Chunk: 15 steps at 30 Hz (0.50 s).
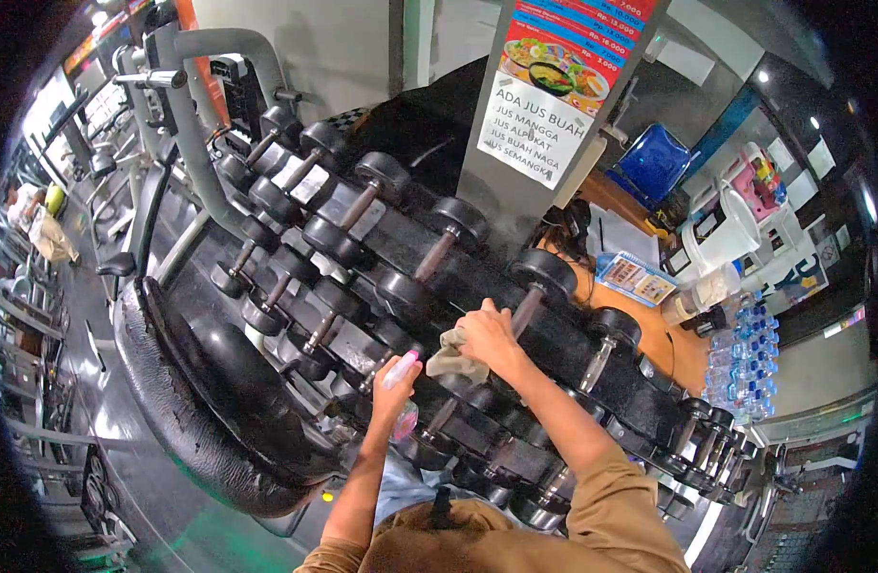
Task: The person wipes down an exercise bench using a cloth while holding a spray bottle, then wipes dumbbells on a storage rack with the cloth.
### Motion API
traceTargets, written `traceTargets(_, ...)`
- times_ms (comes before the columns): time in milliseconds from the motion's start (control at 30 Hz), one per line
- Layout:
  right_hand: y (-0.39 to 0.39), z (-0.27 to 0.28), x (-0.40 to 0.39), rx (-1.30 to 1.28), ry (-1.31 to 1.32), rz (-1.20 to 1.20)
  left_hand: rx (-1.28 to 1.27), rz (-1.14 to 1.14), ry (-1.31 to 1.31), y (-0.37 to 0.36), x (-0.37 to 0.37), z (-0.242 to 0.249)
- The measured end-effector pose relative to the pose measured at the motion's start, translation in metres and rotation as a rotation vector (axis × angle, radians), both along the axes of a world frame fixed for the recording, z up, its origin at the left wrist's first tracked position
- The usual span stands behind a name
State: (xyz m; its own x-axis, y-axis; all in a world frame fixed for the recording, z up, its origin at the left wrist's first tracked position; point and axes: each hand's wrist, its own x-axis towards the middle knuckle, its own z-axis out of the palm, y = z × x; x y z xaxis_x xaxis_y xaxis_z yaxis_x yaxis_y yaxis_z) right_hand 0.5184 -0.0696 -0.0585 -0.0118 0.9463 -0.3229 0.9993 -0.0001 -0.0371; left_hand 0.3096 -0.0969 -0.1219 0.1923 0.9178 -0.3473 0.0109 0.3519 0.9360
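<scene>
A spray bottle (404, 417) with a pink nozzle and white head is in my left hand (393, 384), whose fingers wrap round its neck. My right hand (487, 336) holds a crumpled beige cloth (455, 361) against the dumbbell rack, beside the handle of a black dumbbell (542, 278). More black dumbbells with metal handles lie in tiers on the rack (358, 260), some above and some below my hands. What the cloth touches underneath is hidden.
A padded black bench (205, 401) stands at the left. Behind the rack are a pillar with a paper sign (530, 129), an orange desk (683, 356), a blue chair (653, 164) and several water bottles (745, 363). A person (47, 224) is at the far left.
</scene>
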Motion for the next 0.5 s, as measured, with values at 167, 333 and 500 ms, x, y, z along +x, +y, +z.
traceTargets(167,-0.058,0.039,0.016,0.302,0.274,-0.064,0.01,-0.024,-0.077,0.002,0.01,0.0)
traceTargets(333,-0.09,0.042,0.025,0.365,0.296,-0.138,0.011,-0.064,-0.087,0.001,0.013,0.013)
traceTargets(500,-0.08,0.027,0.009,0.553,0.269,-0.052,0.013,-0.076,-0.055,-0.001,0.018,0.014)
